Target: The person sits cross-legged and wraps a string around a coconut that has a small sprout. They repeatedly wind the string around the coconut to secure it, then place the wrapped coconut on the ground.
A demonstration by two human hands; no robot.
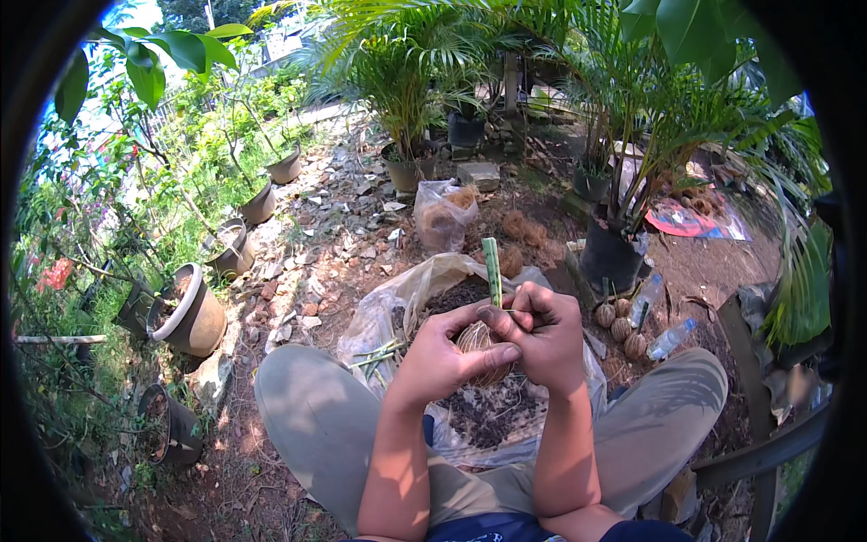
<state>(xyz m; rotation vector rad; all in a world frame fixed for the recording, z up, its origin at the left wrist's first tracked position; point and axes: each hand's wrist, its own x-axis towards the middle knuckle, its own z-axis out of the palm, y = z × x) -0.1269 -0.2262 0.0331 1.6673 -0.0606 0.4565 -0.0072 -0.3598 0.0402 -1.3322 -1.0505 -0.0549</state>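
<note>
My left hand [440, 352] cups a ball wrapped in pale string [479, 337], its thumb lying across the front. A striped green leaf cutting [493, 271] stands upright from the ball's top. At the leaf's base, my right hand [550, 332] has its thumb and fingers pinched together, touching the ball; what exactly they pinch is too small to tell. Beneath both hands a translucent plastic sheet [423, 288] holds dark soil [484, 413]. More cut green leaves [376, 356] lie on its left side.
Several finished-looking string-wrapped balls [620, 329] sit at the right beside two plastic bottles [670, 339]. Ahead are a plastic bag of brown fibre [443, 217], loose fibre clumps [525, 229] and a black plant pot [611, 251]. Tilted pots [196, 318] line the left. A metal bar [765, 454] crosses the lower right.
</note>
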